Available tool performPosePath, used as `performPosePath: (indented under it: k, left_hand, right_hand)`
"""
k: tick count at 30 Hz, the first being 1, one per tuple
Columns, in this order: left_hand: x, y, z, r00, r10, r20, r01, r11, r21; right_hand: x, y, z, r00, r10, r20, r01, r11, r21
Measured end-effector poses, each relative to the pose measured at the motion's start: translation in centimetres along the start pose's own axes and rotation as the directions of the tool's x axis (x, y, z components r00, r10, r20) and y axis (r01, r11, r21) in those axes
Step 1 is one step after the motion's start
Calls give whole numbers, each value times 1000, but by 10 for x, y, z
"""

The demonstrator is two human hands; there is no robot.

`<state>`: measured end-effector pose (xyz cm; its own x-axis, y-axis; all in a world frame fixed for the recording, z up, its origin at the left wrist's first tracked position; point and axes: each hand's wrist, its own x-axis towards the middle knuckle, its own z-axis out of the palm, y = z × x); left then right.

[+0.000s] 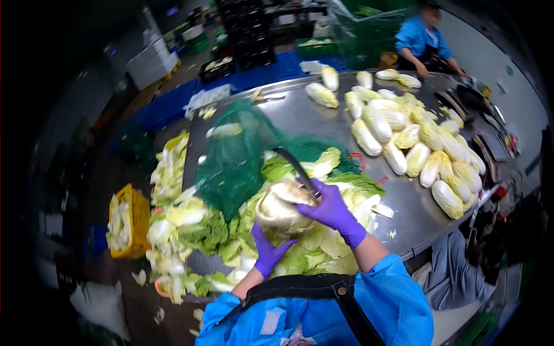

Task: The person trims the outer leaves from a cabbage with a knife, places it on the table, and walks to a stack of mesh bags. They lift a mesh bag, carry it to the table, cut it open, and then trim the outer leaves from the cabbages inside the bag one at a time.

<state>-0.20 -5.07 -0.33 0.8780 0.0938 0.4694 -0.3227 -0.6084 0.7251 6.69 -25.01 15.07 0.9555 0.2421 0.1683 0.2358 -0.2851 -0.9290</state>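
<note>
A napa cabbage, blurred by motion, is held above a heap of loose cabbage leaves in front of me. My left hand, in a purple glove, cups its lower side with thumb and fingers spread around it. My right hand, gloved in purple too, grips a dark curved knife and presses against the cabbage's right side. The knife points up and to the left; its handle is mostly hidden in my fist. Just behind the cabbage lies a green mesh bag with a whitish piece inside it.
A pile of trimmed napa cabbages covers the right of the metal table. Leaves hang over the left edge, near a yellow crate of leaves. A person in blue stands at the far right. Black crates are stacked behind.
</note>
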Motion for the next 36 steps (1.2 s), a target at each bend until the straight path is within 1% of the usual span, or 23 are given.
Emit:
performPosePath:
  k: [1,3,5,7,9,11,13,15,17,19,20,21,22,23,24,25,26,27,29,31,33,35,36]
  left_hand:
    - [4,3,-7,995,-17,98,19,1000,-19]
    - [13,18,-19,996,-22,90,32,993,-114]
    - [27,33,-28,999,-45,15,46,987,-153]
    - [44,43,-34,996,-76,-46,66,981,-182]
    - [58,51,-30,959,-281,-18,270,935,-228]
    - [55,37,-25,944,-331,-4,317,906,-280]
    - [45,23,-24,930,-356,95,354,791,-498]
    - [35,11,-25,935,-347,72,330,778,-535]
    - [35,20,-34,910,-393,132,389,702,-597]
    - [27,8,-31,909,-396,128,391,709,-586]
    - [33,2,-27,912,-392,123,387,721,-575]
    - [38,7,-25,905,-402,138,407,725,-556]
    - [43,16,-21,920,-372,125,378,752,-540]
    - [49,26,-14,933,-339,119,349,776,-525]
    - [54,32,-5,943,-311,116,330,840,-430]
    - [58,40,4,955,-280,97,296,891,-344]
    - [61,43,13,962,-262,80,275,913,-301]
    - [64,45,19,968,-241,65,250,934,-256]
    - [71,35,26,949,-314,23,292,848,-442]
    - [83,35,18,926,-376,38,327,745,-581]
    - [92,24,9,901,-430,53,379,724,-577]
    - [92,18,6,907,-417,64,373,721,-585]
    - [92,23,7,920,-384,75,356,742,-568]
  right_hand:
    - [1,1,3,1000,20,-5,-21,999,-38]
    - [-1,25,14,1000,-3,-11,1,984,-177]
    - [-11,32,25,998,-59,-18,55,987,-152]
    - [-13,19,29,999,-47,9,47,995,-92]
    - [-13,12,30,999,-5,49,9,997,-74]
    - [-10,23,28,1000,-1,21,3,996,-92]
    - [2,62,15,981,110,-160,-123,990,-68]
    - [17,126,-7,902,254,-348,-300,950,-84]
    - [18,190,-26,829,271,-489,-474,804,-358]
    - [4,230,-35,795,64,-603,-400,802,-443]
    - [-1,223,-34,788,-28,-615,-220,920,-324]
    - [-9,158,-24,828,-20,-561,-194,928,-319]
    - [-13,125,-8,821,-154,-550,-88,917,-389]
    - [-21,100,8,873,-43,-486,-93,963,-252]
    - [-29,73,21,932,-88,-353,19,981,-194]
    - [-35,47,32,979,-22,-202,9,998,-67]
    - [-37,39,42,992,41,-122,-38,999,25]
    - [-37,49,50,986,61,-154,-60,998,7]
    - [-36,72,51,966,202,-161,-166,963,212]
    - [-38,77,43,951,251,-178,-228,964,138]
    - [-44,81,31,935,300,-191,-294,954,62]
    - [-45,80,16,940,341,-15,-339,938,67]
    - [-40,77,14,942,336,-14,-335,940,67]
